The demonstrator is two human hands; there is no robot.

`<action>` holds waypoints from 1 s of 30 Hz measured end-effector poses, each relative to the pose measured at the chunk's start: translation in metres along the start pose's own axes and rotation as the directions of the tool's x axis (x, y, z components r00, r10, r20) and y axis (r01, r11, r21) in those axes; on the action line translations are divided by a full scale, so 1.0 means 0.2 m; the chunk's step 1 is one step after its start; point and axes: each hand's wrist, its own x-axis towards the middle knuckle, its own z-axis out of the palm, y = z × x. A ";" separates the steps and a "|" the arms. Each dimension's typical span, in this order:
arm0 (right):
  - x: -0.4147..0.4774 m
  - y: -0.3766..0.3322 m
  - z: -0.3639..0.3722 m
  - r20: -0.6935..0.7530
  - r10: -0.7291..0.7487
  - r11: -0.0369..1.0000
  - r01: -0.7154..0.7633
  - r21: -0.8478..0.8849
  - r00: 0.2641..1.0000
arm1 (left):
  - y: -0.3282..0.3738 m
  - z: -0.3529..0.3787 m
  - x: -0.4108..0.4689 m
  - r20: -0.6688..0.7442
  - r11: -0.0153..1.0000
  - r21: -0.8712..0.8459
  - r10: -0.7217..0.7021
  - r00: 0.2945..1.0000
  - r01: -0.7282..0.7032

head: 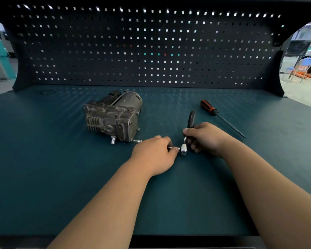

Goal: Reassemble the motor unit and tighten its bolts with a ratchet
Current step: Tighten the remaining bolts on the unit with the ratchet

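The grey metal motor unit (113, 116) lies on the green bench top, left of centre, with a bolt (137, 140) sticking out at its lower right corner. My right hand (205, 138) grips the ratchet (191, 119) by its dark handle, whose end points away from me. The ratchet's shiny head (184, 149) sits just in front of that hand. My left hand (155, 153) pinches a thin metal bit or extension (173, 148) that meets the ratchet head. Most of that piece is hidden under the fingers.
A screwdriver (221, 117) with an orange and black handle lies to the right of the ratchet, tip pointing toward the near right. A dark pegboard (151, 47) rises behind the bench. The bench's front edge (169, 238) runs below my forearms.
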 end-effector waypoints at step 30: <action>-0.09 -0.04 -0.11 0.336 -0.215 0.976 0.205 0.067 0.917 | 0.01 0.00 0.00 0.009 0.999 0.035 -0.016 1.000 0.016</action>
